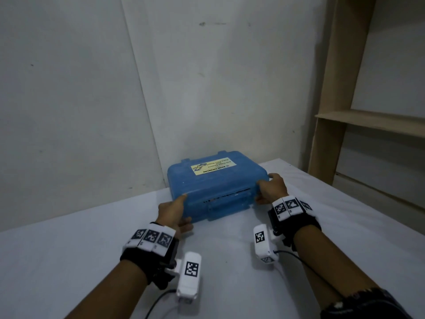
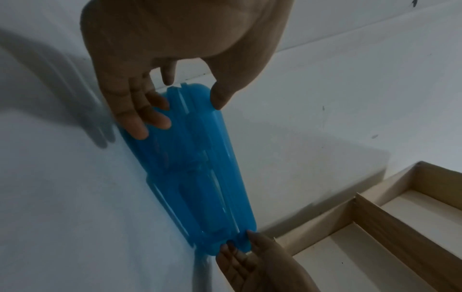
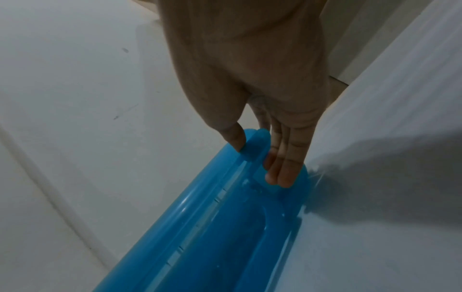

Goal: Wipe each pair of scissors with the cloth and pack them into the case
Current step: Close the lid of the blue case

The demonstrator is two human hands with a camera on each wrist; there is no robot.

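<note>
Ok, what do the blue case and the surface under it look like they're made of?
The case looks like moulded plastic, slightly translucent and glossy: highlights run along its ribs in both wrist views. A paper-like yellow label sits on its lid. The table is matte white, probably cloth or laminate; I can't tell which.

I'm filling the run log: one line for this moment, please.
blue case: closed, on table | left hand: grips left end | right hand: grips right end
</note>
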